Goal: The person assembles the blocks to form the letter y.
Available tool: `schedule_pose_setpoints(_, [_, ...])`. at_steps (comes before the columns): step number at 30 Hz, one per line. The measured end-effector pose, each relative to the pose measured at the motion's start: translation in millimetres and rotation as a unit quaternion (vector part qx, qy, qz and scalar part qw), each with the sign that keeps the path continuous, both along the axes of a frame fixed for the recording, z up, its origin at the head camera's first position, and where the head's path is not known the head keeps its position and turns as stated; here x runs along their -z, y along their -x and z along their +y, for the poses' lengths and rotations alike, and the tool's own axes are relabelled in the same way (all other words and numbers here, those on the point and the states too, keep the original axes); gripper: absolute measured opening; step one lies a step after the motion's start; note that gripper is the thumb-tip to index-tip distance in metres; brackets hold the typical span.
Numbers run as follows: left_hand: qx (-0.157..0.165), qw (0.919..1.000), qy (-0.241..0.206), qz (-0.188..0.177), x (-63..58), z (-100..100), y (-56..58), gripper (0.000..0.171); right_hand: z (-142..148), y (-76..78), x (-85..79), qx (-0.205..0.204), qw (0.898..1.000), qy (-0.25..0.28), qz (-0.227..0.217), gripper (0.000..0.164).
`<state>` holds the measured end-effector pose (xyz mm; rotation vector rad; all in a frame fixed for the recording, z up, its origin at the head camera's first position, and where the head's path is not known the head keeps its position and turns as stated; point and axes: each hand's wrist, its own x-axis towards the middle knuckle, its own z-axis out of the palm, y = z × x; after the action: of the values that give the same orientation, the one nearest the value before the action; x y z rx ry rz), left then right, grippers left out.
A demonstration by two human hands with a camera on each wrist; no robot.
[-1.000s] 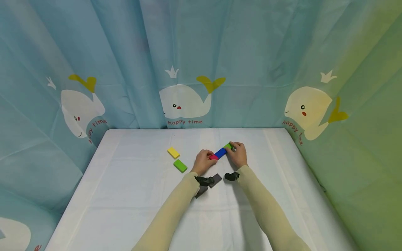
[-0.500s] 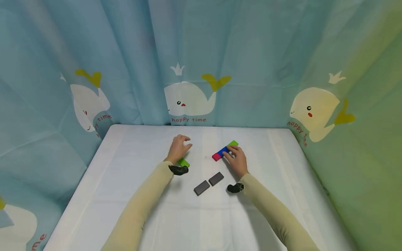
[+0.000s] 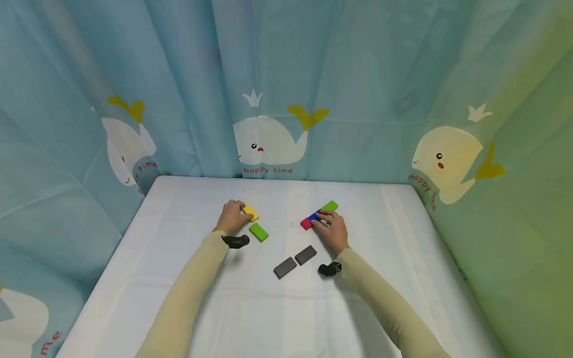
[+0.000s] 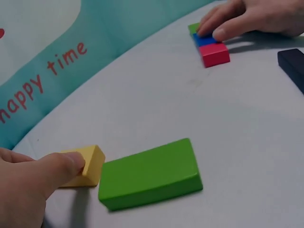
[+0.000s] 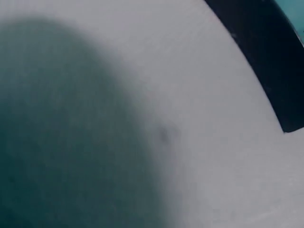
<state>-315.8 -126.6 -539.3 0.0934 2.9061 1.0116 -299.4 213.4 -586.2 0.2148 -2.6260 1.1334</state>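
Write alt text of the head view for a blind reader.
A person's left hand grips a yellow block on a white table, near a green block, while the right hand holds a blue block lined up between a red block and another green block. Two dark gray blocks lie closer in.

We see the left hand [image 3: 230, 217] pinch a yellow block [image 3: 251, 213]. The right hand [image 3: 333, 230] holds a blue block [image 4: 205, 41] touching a red one [image 4: 214, 54].

Blue-green curtain [image 3: 367, 74] w/ whale prints [image 3: 268, 144] & red "happy time" txt [image 3: 268, 170] – greener on R side – white tbl [image 3: 250, 318] in front.
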Motion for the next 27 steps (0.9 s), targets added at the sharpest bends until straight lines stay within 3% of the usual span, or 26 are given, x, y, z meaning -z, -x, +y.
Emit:
schedule_pose_setpoints(8, [0.025, 0.9997, -0.007, -0.004, -3.4, 8.1, 0.0, 0.055, -1.4, -1.4, 0.5, -0.002, 1.000, -0.003, 0.004, 0.039])
schedule_pose_setpoints(16, [0.050, 0.9984, 0.024, -0.012, -2.5, 10.9, 0.2, 0.067, -2.2, -5.7, -3.5, -0.005, 1.000, -0.015, 0.004, 0.040])
schedule_pose_setpoints(27, [0.052, 0.9982, 0.029, -0.011, -10.1, 19.0, -1.5, 0.064, -2.0, -5.0, -4.6, 0.003, 1.000, -0.013, -0.020, 0.042])
